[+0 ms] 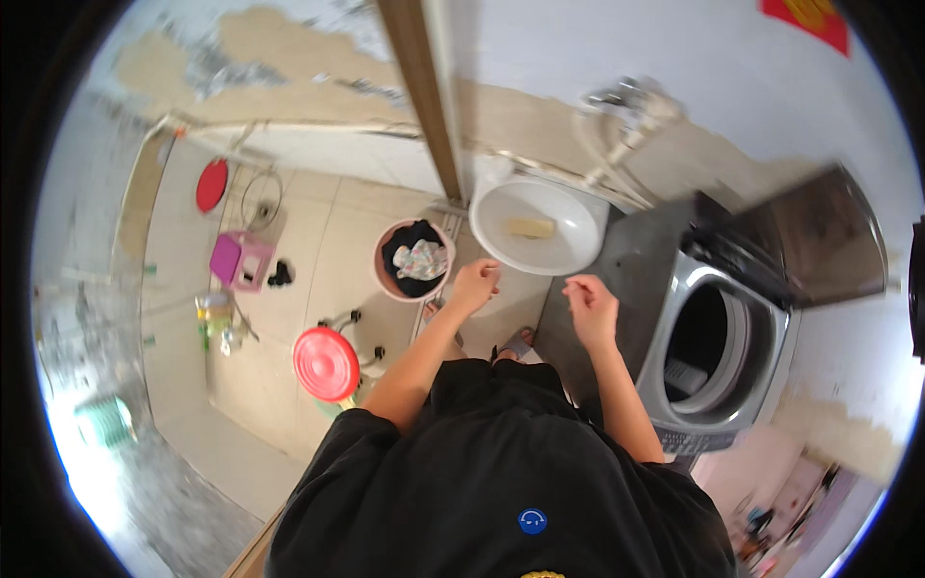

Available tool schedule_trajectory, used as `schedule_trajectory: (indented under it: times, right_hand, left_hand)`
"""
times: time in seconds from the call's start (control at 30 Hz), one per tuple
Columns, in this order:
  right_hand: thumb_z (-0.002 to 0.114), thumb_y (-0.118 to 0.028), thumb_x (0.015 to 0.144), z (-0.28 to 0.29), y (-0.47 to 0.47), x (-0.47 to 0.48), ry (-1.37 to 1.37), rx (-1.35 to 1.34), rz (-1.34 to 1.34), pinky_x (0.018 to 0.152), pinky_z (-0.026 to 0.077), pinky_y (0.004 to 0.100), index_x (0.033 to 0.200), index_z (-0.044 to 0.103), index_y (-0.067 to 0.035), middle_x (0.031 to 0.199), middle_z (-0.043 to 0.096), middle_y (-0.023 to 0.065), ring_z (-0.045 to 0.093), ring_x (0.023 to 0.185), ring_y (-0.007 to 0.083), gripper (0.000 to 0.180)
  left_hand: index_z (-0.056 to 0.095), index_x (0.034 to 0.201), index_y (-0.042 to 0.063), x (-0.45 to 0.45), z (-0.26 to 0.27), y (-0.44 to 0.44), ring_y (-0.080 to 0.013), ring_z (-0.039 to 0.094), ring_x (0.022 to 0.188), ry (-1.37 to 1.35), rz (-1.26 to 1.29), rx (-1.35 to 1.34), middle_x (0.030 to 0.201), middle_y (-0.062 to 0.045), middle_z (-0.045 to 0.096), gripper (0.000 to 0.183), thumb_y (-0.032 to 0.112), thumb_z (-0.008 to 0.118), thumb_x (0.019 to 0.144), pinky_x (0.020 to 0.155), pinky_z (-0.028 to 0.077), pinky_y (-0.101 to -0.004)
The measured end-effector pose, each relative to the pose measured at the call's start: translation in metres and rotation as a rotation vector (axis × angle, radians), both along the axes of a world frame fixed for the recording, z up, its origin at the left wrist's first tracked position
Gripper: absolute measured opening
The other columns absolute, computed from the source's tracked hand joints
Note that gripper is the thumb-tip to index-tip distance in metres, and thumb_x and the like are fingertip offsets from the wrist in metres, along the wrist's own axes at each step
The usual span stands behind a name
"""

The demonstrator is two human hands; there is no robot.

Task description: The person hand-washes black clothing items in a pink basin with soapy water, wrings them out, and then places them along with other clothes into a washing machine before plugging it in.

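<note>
My left hand (475,287) is in the air between a pink bucket and the white washbasin (498,242), its fingers curled and nothing visible in them. My right hand (594,307) hangs just below the basin's rim, beside the grey side of a washing machine (621,278). Its fingers are curled too, with no object showing. In the basin lies a pale yellow block (531,228), too blurred to name exactly. The pink bucket (383,278) holds dark cloth (413,285) and a pale patterned cloth (421,260).
The washing machine's dark lid (813,242) is raised over its drum opening (697,347). A tap with pipes (625,97) is on the wall. On the left are a red round-topped stool (327,363), a purple-and-pink stool (242,261), a red disc (212,185) and several bottles (217,318).
</note>
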State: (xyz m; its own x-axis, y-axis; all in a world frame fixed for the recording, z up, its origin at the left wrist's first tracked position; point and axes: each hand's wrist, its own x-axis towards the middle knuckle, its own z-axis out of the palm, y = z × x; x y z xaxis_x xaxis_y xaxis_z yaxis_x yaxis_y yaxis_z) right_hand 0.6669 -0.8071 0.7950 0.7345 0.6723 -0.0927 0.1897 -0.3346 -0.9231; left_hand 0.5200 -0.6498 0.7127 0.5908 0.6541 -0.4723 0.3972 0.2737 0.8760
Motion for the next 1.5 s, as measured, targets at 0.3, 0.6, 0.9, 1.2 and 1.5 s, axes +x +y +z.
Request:
schedule_trajectory:
  times: [0.3,0.6,0.9,1.2,1.5]
  right_hand:
    - [0.058,-0.013,0.08,-0.101,0.154,-0.094,0.049,-0.271,0.576,0.064,0.049,0.0301,0.094,0.061,-0.003,0.083,0.065,0.0092,0.063,0.068,0.0195,0.017]
    - [0.07,-0.013,0.068,-0.311,0.183,-0.149,-0.065,-0.656,0.627,0.077,0.048,0.0367,0.097,0.061,-0.007,0.094,0.062,0.0117,0.061,0.087,0.0266,0.031]
    - [0.073,-0.017,0.062,-0.479,0.232,-0.145,-0.357,-0.641,0.92,0.087,0.041,0.0439,0.104,0.056,-0.008,0.112,0.053,0.0214,0.048,0.108,0.0373,0.046]
    - [0.08,-0.011,0.054,-0.577,0.352,-0.2,-0.597,-0.539,1.136,0.092,0.039,0.0509,0.133,0.035,-0.031,0.145,0.02,0.0139,0.03,0.125,0.0425,0.093]
    - [0.069,-0.009,0.066,-0.644,0.376,-0.196,-0.76,-0.575,1.12,0.077,0.047,0.0485,0.112,0.053,-0.025,0.13,0.04,0.0075,0.042,0.11,0.0366,0.052]
  left_hand:
    - [0.063,0.095,0.001,-0.213,-0.129,0.085,-0.0154,0.059,0.051,0.365,0.67,-0.202,0.067,-0.006,0.059,0.023,0.018,0.056,0.083,0.042,0.046,-0.027]
    - [0.058,0.062,0.002,-0.295,-0.279,0.029,-0.0198,0.053,0.042,0.632,0.634,-0.262,0.057,-0.011,0.056,0.022,0.016,0.053,0.078,0.039,0.044,-0.0305]
    - [0.054,0.111,-0.005,-0.227,-0.391,0.044,-0.0186,0.06,0.063,0.495,0.989,-0.692,0.079,-0.012,0.061,0.038,0.009,0.059,0.076,0.052,0.051,-0.029]
    - [0.053,0.115,-0.002,-0.21,-0.509,0.067,-0.023,0.062,0.083,0.631,0.807,-0.438,0.098,-0.017,0.063,0.044,0.015,0.062,0.075,0.069,0.05,-0.0325]
    - [0.053,0.11,-0.004,-0.197,-0.544,0.1,-0.0311,0.061,0.084,0.568,0.927,-0.246,0.088,-0.019,0.062,0.046,0.014,0.061,0.069,0.076,0.048,-0.0375]
